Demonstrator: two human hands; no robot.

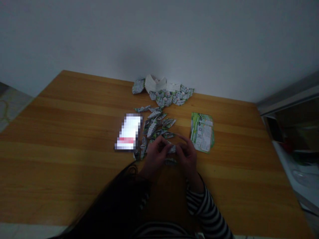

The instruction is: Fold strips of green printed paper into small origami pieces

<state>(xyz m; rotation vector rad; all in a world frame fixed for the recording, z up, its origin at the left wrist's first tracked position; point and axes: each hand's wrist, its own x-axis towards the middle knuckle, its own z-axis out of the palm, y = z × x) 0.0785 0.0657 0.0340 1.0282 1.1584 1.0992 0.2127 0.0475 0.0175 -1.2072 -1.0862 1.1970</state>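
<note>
Between my two hands is a small folded paper piece (171,149), printed in grey and green. My left hand (157,153) pinches its left end between thumb and fingers. At the other end, the thumb and fingers of my right hand (186,155) are closed on it, with one finger raised. Another folded paper piece (170,161) lies on the wood just below my hands. Beyond my left hand is a loose pile of folded paper pieces (152,127), pointed and boat-like. My palms are turned away from view.
A phone (129,132) with a lit, blurred screen lies left of the pile. Printed green-and-white leaflets (202,132) are stacked on the right. Against the wall stand white folded paper (155,84) and more printed folded pieces (171,96). All rest on a wooden table (74,132).
</note>
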